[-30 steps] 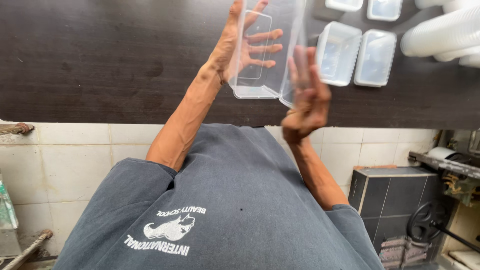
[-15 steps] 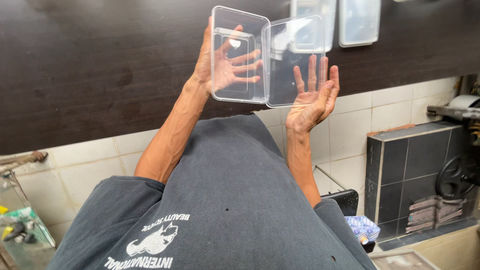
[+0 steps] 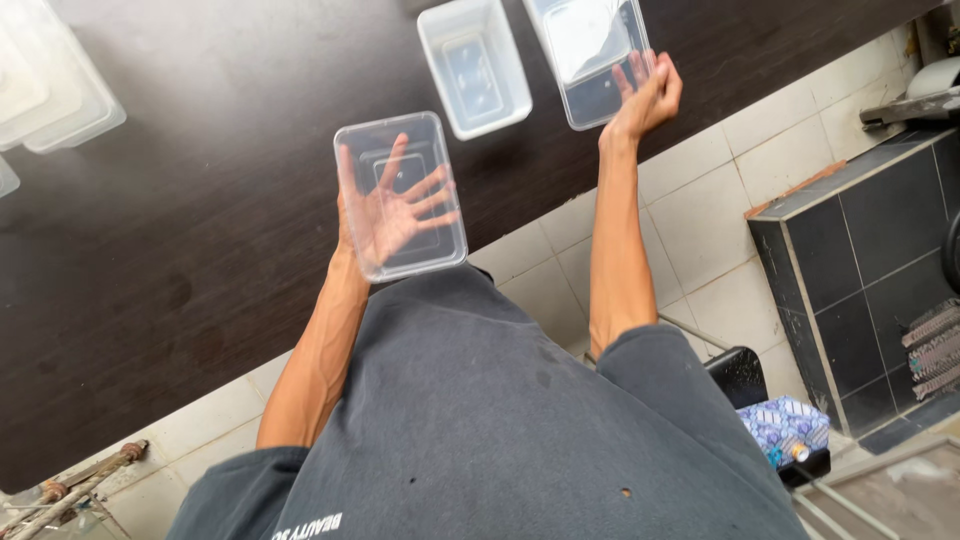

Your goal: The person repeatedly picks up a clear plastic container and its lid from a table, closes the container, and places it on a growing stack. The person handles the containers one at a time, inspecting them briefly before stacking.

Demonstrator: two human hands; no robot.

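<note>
Left of centre in the frame, the left hand (image 3: pixel 390 215) lies spread inside a clear plastic container (image 3: pixel 400 195), its fingers apart against the base, holding it above the dark table (image 3: pixel 200 220). At the upper right, the right hand (image 3: pixel 648 95) has its grip on the edge of a clear lid (image 3: pixel 590 60). Between them an open container (image 3: pixel 475 65) rests on the table; stacked containers (image 3: pixel 45 75) sit at the upper left.
</note>
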